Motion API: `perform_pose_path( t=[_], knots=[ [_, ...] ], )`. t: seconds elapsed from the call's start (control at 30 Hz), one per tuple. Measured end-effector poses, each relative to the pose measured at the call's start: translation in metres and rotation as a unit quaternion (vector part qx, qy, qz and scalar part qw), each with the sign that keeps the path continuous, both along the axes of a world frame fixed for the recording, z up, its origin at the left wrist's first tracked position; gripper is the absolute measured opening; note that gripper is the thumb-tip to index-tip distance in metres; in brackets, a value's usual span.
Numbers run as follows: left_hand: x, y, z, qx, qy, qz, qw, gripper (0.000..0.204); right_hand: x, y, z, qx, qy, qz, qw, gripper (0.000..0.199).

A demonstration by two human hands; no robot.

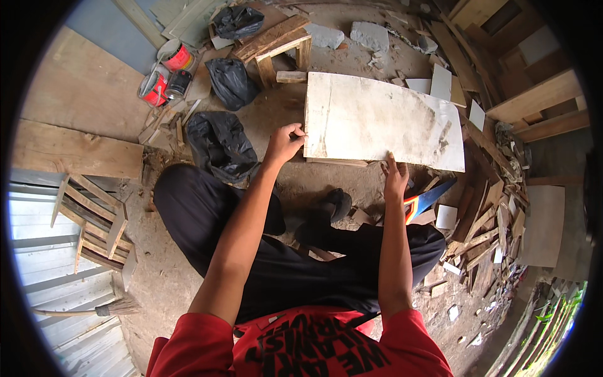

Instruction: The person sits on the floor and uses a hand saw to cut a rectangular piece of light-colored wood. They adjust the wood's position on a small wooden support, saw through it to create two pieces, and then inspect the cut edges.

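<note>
A pale, stained plywood board [377, 116] lies raised in front of my knees, with another layer of wood [336, 162] showing under its near edge. My left hand [286, 144] is closed at the board's left edge, fingers curled and thumb pressed in; what sits between the fingertips is too small to tell. At the near edge, toward the right, my right hand [395, 177] grips the board with the thumb on top and the other fingers below. Close to the right wrist is a handsaw [430, 200] with a blue blade and an orange-and-white handle.
Black plastic bags [221, 144] lie at the left, near red paint cans [152, 88]. A small wooden bench [282, 47] stands beyond them. Wood offcuts [480, 232] pile up along the right. A slatted wooden piece [94, 220] and a broom [116, 307] are at far left.
</note>
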State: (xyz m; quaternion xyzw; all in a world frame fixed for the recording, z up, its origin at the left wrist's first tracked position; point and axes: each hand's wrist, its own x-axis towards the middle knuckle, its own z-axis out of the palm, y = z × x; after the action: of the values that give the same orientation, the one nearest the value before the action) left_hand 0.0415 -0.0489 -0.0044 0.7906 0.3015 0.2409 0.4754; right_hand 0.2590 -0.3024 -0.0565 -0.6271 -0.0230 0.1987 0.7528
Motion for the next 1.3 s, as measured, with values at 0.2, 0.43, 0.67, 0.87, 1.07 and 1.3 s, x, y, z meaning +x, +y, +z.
perform_pose_path(
  t=[0.2,0.43,0.67,0.87,1.07,1.3],
  knots=[
    [0.004,0.009,-0.005,-0.065,0.025,0.003,0.998,0.017,-0.003,0.004,-0.002,-0.016,0.005,-0.007,1.0,0.041],
    [0.007,0.001,-0.007,-0.068,0.016,0.015,0.997,0.042,-0.019,0.017,0.014,0.023,-0.018,-0.01,1.0,0.058],
    [0.01,-0.007,0.008,0.003,0.101,-0.041,0.994,0.07,-0.009,0.017,0.006,-0.002,-0.017,0.03,0.999,0.059],
    [0.048,-0.024,0.017,0.244,0.208,-0.029,0.947,0.074,0.009,0.008,-0.03,-0.042,-0.125,0.0,0.991,0.054],
    [0.094,-0.061,0.005,0.38,0.228,-0.039,0.896,0.064,0.003,0.017,-0.028,-0.049,-0.11,-0.025,0.992,0.057],
    [0.103,-0.063,-0.004,0.426,0.25,-0.033,0.869,0.066,0.025,-0.023,-0.043,0.103,0.119,0.02,0.987,0.078]
  ],
)
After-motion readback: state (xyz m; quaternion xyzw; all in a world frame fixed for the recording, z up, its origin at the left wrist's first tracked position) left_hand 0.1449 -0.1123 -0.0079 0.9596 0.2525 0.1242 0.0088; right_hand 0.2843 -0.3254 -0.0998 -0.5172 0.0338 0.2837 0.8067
